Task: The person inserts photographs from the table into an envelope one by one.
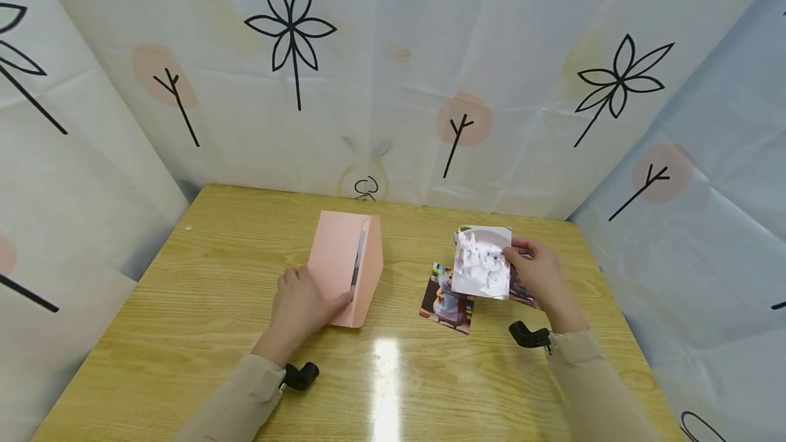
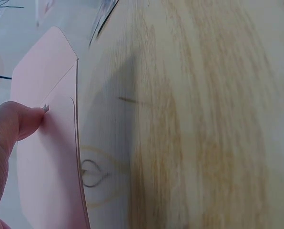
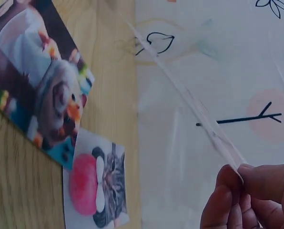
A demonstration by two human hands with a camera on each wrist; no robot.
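Head view: my left hand (image 1: 303, 302) grips the pink envelope (image 1: 333, 251), thumb at its opening, presumably to part it; rightward, my right hand (image 1: 543, 278) pinches one photo (image 1: 482, 271) edge-on, likely sparing the picture.

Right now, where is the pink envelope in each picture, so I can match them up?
Head: the pink envelope is a bit left of the middle and a bit low, held by the left hand.
Left wrist: it's along the left side, partly behind that hand.
Right wrist: I can't make it out there.
Shared landmark: the black squiggle ringed in yellow shows in all three.
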